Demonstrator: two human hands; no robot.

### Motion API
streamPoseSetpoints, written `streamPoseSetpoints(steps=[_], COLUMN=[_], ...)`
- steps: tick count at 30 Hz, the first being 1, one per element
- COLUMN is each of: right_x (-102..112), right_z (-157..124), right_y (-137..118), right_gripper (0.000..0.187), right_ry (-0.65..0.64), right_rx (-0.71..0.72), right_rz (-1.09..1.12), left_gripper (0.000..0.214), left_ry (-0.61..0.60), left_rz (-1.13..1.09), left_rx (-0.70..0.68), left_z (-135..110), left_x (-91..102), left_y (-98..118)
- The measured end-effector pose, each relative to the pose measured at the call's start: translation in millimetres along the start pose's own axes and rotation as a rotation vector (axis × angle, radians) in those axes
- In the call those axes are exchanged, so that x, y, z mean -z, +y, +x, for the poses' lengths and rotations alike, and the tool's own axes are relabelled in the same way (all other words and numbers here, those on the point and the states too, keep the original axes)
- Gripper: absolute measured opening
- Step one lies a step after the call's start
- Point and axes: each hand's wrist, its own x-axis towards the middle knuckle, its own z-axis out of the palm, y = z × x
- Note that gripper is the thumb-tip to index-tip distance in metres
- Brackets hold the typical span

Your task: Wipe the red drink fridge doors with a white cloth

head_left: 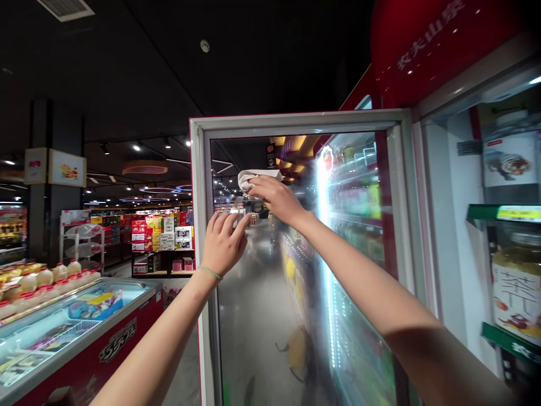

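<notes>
A glass fridge door (257, 293) with a pale frame stands swung open in front of me. My right hand (281, 197) presses a folded whitish cloth (245, 180) to the upper part of the pane, its fingers bent over the cloth. Lower and to the left, my left hand (224, 242) is at the door's left frame, fingers apart and holding nothing. Whether its fingertips touch the glass or frame, I cannot tell. A thin green band (211, 273) circles the left wrist.
To the right is the open fridge (460, 225) with jars on green-edged shelves. A chest freezer (139, 321) stands at lower left, with several bottles (46, 276) along its far side. Stacked boxes (163, 234) fill shelving behind, near a dark pillar (59, 225).
</notes>
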Motion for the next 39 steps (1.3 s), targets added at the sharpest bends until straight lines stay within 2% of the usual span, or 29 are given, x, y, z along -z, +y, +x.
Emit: streamPoseSetpoints(steps=[4, 6, 11, 16, 18, 22, 27, 33, 37, 39], right_x=[19.4, 22.4, 23.2, 30.5, 28.9, 33.5, 46.8, 52.0, 61.8, 63.3], right_z=[-12.9, -12.8, -15.1, -11.7, -8.7, -17.1, -26.3, -29.7, -47.5, -51.0], right_y=[17.9, 23.3, 23.2, 28.3, 25.6, 24.3, 34.1, 41.9, 50.5, 50.6], right_gripper=[0.052, 0.053, 0.047, 0.049, 0.047, 0.046, 0.052, 0.052, 0.054, 0.055], right_ry=[0.116, 0.166, 0.054, 0.199, 0.177, 0.056, 0.204, 0.149, 0.330, 0.325], right_rx=[-0.118, -0.152, -0.019, -0.096, -0.080, -0.006, -0.140, -0.152, -0.324, -0.333], right_rz=[-0.049, -0.050, -0.001, -0.017, -0.007, 0.008, -0.022, -0.024, -0.098, -0.105], left_gripper=[0.053, 0.052, 0.049, 0.050, 0.049, 0.050, 0.052, 0.053, 0.053, 0.054], left_ry=[-0.017, -0.023, -0.012, 0.004, 0.017, 0.044, 0.045, 0.072, 0.079, 0.076], left_rz=[-0.004, -0.002, -0.007, -0.022, -0.021, -0.016, -0.014, -0.013, -0.009, -0.003], left_rx=[-0.018, -0.013, 0.052, 0.024, 0.025, 0.026, 0.014, 0.001, 0.004, 0.000], left_z=[0.0, 0.7, 8.1, 23.8, 29.4, 32.9, 30.4, 30.4, 30.0, 29.9], left_x=[0.8, 1.2, 1.0, -3.9, -6.7, -9.1, -7.2, -7.6, -7.9, -7.4], left_y=[-0.4, 0.9, 10.4, 23.3, 26.6, 28.2, 28.0, 27.3, 27.1, 27.3])
